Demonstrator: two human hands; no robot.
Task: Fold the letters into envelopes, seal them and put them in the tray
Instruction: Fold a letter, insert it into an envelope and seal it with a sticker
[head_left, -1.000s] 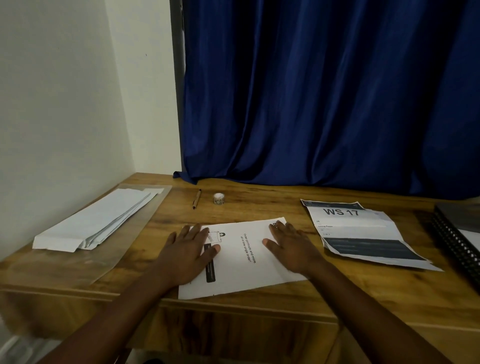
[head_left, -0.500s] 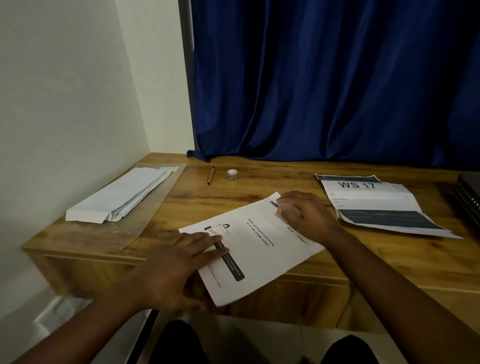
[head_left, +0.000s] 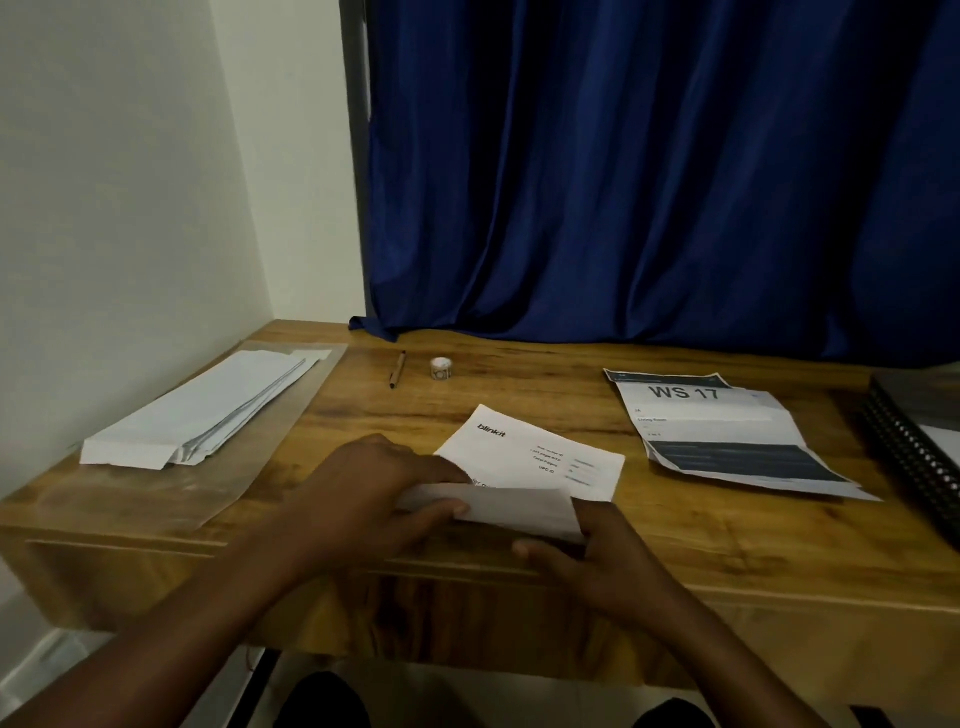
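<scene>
A white printed letter (head_left: 535, 457) lies near the desk's front edge, its near part lifted and turned over toward the far part. My left hand (head_left: 363, 493) pinches the raised flap at its left end, thumb under it. My right hand (head_left: 587, 556) grips the flap's right corner. A stack of white envelopes (head_left: 208, 410) rests on a clear plastic tray (head_left: 156, 499) at the left. A second creased letter marked "WS 17" (head_left: 722, 431) lies to the right.
A pen (head_left: 398, 369) and a small roll of tape (head_left: 441, 368) lie at the back of the wooden desk (head_left: 727, 545). A black spiral-bound notebook (head_left: 919, 452) sits at the right edge. A blue curtain hangs behind; a white wall stands left.
The letter was turned and pulled toward the front edge. Both hands went from lying flat on it to lifting its near part and folding it over.
</scene>
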